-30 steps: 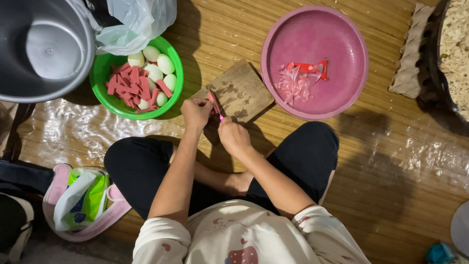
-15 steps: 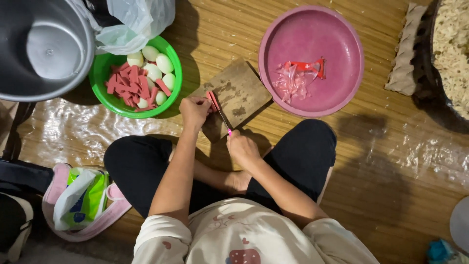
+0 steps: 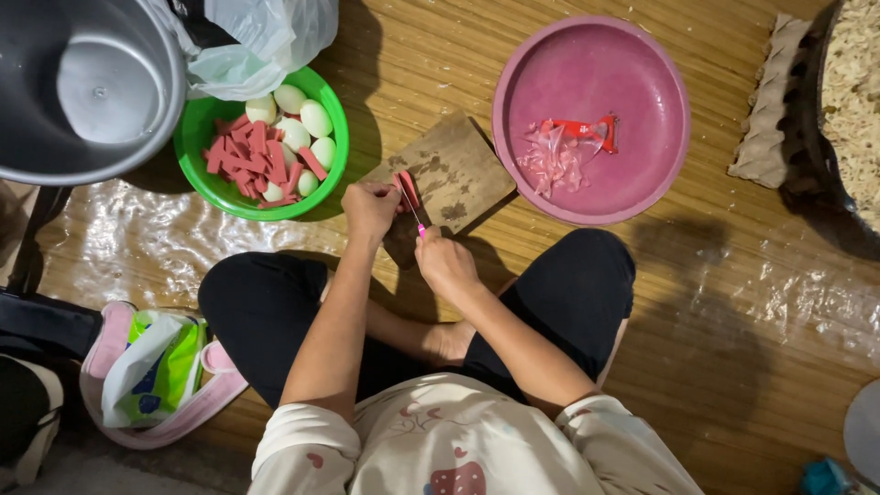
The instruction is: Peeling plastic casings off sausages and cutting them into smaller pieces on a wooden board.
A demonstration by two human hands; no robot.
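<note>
Sausage (image 3: 406, 188) pinned under left hand (image 3: 369, 209); right hand (image 3: 445, 266) probably knife-gripping.

The floor (image 3: 715, 367) is covered with a woven mat of warm brown, fine-ribbed strips. Crinkled clear plastic sheeting (image 3: 119, 243) lies over it at the left, and another patch (image 3: 807, 302) at the right, both glinting under overhead light. Soft shadows fall to the right of whatever rests there.

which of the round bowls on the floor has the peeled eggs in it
The green bowl, left of the wooden cutting board. It holds white eggs and red sausage sticks; the pink one holds only wrapper scraps.
</note>
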